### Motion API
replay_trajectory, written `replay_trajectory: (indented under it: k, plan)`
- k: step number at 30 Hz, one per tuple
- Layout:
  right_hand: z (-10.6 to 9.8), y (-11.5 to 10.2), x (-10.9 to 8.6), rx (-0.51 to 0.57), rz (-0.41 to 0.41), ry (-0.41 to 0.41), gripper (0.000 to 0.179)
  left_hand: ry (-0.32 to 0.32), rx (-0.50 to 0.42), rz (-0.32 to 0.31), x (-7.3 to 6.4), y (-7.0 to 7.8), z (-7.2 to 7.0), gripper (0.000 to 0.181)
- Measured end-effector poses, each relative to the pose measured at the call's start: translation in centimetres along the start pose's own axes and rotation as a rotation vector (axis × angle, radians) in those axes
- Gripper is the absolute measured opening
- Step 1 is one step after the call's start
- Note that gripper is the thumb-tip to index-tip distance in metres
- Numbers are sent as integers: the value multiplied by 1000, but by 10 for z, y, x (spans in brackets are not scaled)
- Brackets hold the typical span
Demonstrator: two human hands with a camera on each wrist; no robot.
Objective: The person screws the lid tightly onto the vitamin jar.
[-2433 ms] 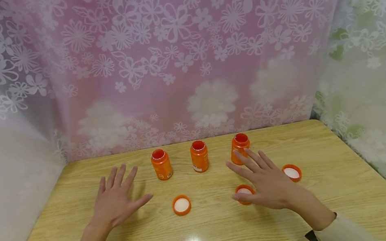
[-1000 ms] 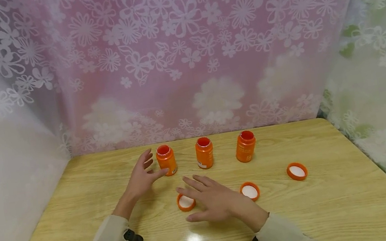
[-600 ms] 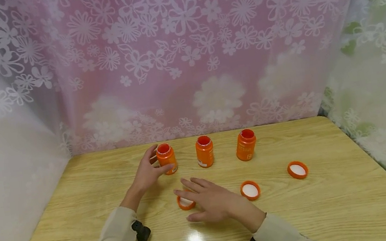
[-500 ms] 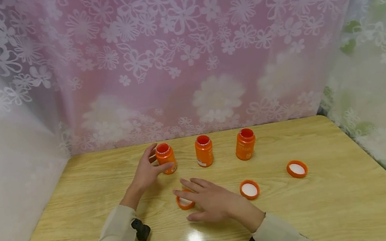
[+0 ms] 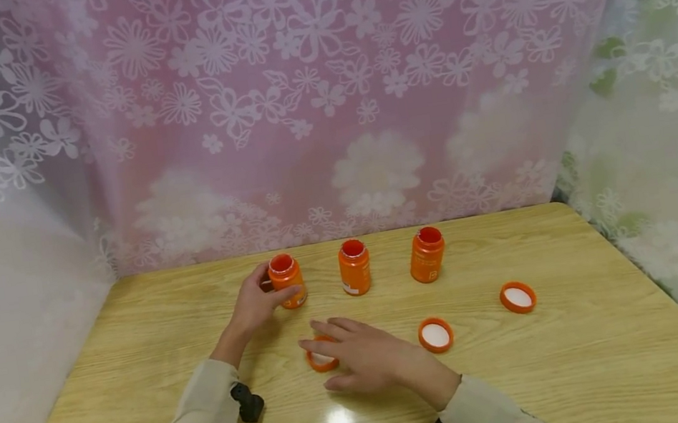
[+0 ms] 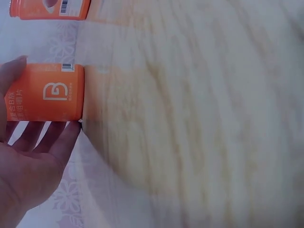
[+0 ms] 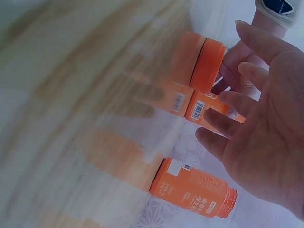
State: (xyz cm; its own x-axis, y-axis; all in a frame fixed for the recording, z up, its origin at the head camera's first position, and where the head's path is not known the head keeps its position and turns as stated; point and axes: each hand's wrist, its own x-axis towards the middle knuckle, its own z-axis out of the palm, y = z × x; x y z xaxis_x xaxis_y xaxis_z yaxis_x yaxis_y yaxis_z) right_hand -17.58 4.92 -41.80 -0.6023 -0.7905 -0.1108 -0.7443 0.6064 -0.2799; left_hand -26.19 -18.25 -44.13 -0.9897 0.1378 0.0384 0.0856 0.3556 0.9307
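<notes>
My left hand (image 5: 253,306) holds the leftmost orange bottle (image 5: 287,281), thumb across its front and fingers round its far side. The bottle stands upright and has no lid; in the left wrist view its printed label (image 6: 56,91) shows between thumb and fingers. Spread out low above the table, my right hand (image 5: 369,359) partly covers the left orange cap (image 5: 322,367). In the right wrist view its fingertips (image 7: 204,135) are slightly bent beside that cap (image 7: 209,65), gripping nothing.
Two more lidless orange bottles, a middle one (image 5: 356,275) and a right one (image 5: 428,262), stand in the same row. Two orange caps with white insides lie nearer on the wooden table (image 5: 563,368), one in the middle (image 5: 436,336), another farther right (image 5: 517,298). A floral curtain (image 5: 328,133) hangs behind.
My left hand has moved right and forward to the leftmost bottle and closed round it. My right hand has come left from the middle cap to above the left cap.
</notes>
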Motion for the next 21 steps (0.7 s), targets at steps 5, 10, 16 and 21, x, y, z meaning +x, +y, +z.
replay_trajectory:
  k: [5,10,16,21]
  plan:
    - [-2,-1,4,-18,-33,3,64,10,29,9,1,0,1,65]
    - [-5,-3,11,-31,-52,0,61,25,32,16,3,2,3,61]
    - [-7,-6,19,-53,-42,-15,58,42,42,5,2,1,6,59]
    - [-9,-9,24,-55,-49,-22,51,52,38,2,1,1,6,57]
